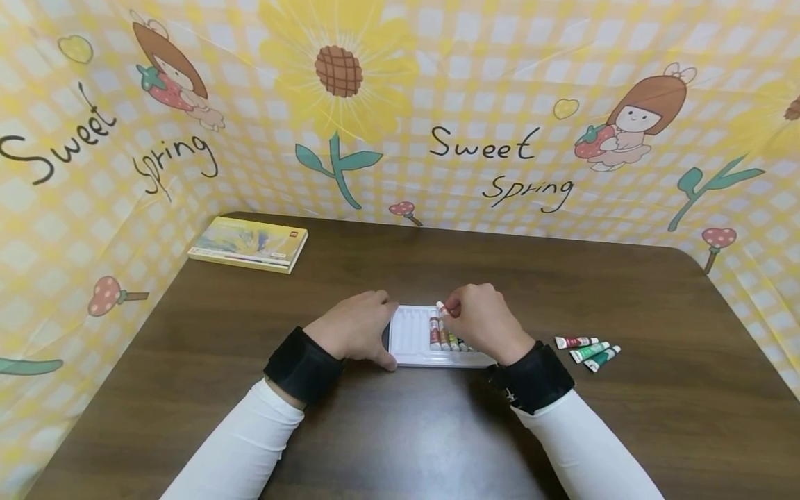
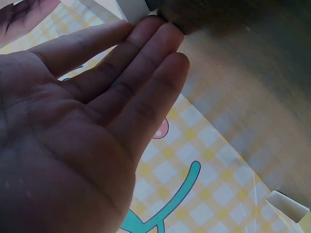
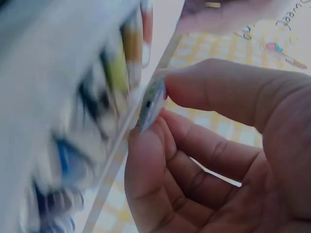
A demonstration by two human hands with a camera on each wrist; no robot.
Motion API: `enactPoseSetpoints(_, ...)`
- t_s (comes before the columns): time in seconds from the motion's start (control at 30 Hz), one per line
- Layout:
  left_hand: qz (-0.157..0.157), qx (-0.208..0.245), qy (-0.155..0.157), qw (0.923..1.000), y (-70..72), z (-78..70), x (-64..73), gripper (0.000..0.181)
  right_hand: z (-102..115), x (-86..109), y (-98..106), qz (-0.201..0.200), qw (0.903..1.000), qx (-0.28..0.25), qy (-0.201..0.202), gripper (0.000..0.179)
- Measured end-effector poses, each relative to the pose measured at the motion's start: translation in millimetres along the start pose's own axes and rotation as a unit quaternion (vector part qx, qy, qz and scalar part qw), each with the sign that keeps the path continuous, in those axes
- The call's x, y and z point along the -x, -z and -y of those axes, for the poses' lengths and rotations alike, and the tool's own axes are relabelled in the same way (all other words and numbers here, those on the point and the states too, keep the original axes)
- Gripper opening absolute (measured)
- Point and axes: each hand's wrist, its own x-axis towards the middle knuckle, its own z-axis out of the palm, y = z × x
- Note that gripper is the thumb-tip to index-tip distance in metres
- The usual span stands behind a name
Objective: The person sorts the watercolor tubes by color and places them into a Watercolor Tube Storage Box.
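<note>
A white slotted plastic tray [image 1: 411,337] lies on the table before me. Several small paint tubes [image 1: 444,339] fill slots in its right part, while the leftmost slots hold none. My left hand [image 1: 359,325] holds the tray's left end, thumb at the near corner and fingers at the far one. Over the tray, my right hand [image 1: 490,323] pinches a white-capped paint tube [image 1: 442,310] between thumb and fingertips. The right wrist view shows the flat end of this tube [image 3: 152,103] beside the tray's edge; its colour is hard to tell.
Three loose paint tubes, one red [image 1: 576,342], one light green [image 1: 589,352] and one dark green [image 1: 603,358], lie right of my right hand. A flat yellow box [image 1: 248,244] sits at the table's back left corner. Patterned cloth [image 1: 400,139] hangs behind the table [image 1: 400,430].
</note>
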Motion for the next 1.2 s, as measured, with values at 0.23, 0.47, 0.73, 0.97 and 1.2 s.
enactPoseSetpoints(0.23, 0.0, 0.0, 0.002, 1.0, 1.0, 0.6, -0.6, 0.093, 12.6, 2.8, -12.3, -0.006, 0.9999, -0.003, -0.014, 0.014)
enactPoseSetpoints(0.47, -0.005, -0.004, -0.007, 0.9999, 0.0, 0.8, -0.4, 0.092, 21.6, 4.3, -20.5, -0.021, 0.9998, -0.005, 0.006, 0.009)
enactPoseSetpoints(0.73, -0.011, -0.005, -0.007, 0.9999, 1.4, 0.8, 1.2, 0.092, 24.5, 4.7, -24.4, -0.033, 0.9994, -0.007, 0.006, 0.012)
enactPoseSetpoints(0.97, -0.01, 0.0, 0.0, 1.0, 0.4, 1.2, 1.6, 0.092, 20.7, 6.3, -16.7, -0.016, 0.9989, 0.025, 0.037, 0.019)
enactPoseSetpoints(1.2, -0.01, -0.003, -0.005, 0.9999, -0.8, 1.9, 1.3, 0.092, 16.4, 9.1, -12.5, 0.025, 0.9896, 0.106, 0.095, 0.03)
